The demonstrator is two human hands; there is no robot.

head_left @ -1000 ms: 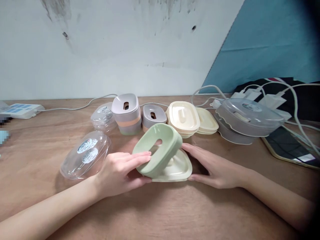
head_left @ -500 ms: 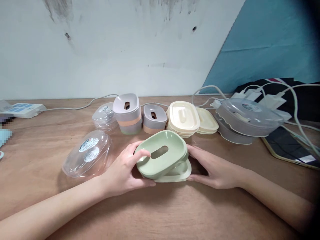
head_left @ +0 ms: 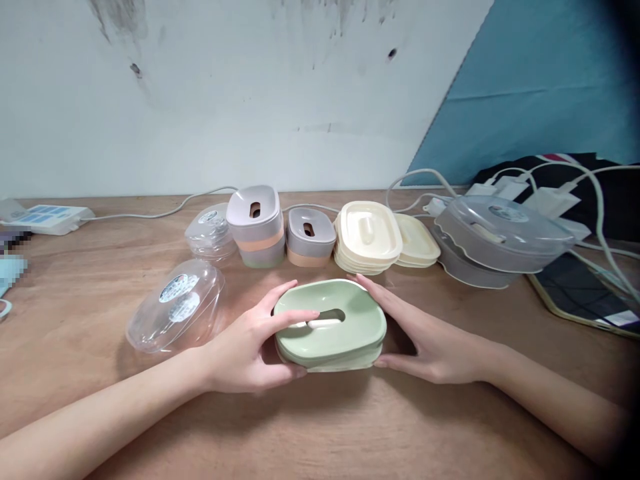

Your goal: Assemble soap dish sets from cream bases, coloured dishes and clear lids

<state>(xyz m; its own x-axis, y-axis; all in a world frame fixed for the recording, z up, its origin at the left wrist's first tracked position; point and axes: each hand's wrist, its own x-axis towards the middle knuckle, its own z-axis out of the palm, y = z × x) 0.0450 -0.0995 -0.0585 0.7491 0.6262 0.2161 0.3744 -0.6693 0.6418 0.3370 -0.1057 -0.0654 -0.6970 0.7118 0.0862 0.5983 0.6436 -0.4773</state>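
Observation:
A pale green plastic tissue box (head_left: 361, 317) with an oval slot in its dished top stands on the wooden table before me. A pale base shows under its lower edge, and a whitish strip lies within the slot. My left hand (head_left: 257, 340) is closed round its left end, thumb low at the front and a finger stretched across the top towards the slot. Around the right end, my right hand (head_left: 417, 333) has its fingers at the back rim and its thumb at the lower front corner.
Behind stand stacked grey-and-orange slotted boxes (head_left: 256, 230), (head_left: 311, 237) and cream lids (head_left: 371, 233). Clear plastic covers (head_left: 177, 307) lie left. Smoky covers (head_left: 505, 227), white chargers with cables (head_left: 553, 197) and a phone (head_left: 585, 293) are right. A power strip (head_left: 47, 219) lies far left.
The tilted green slotted top has come down level over the pale base, its right side shifting right. My right fingers have moved up to its back rim.

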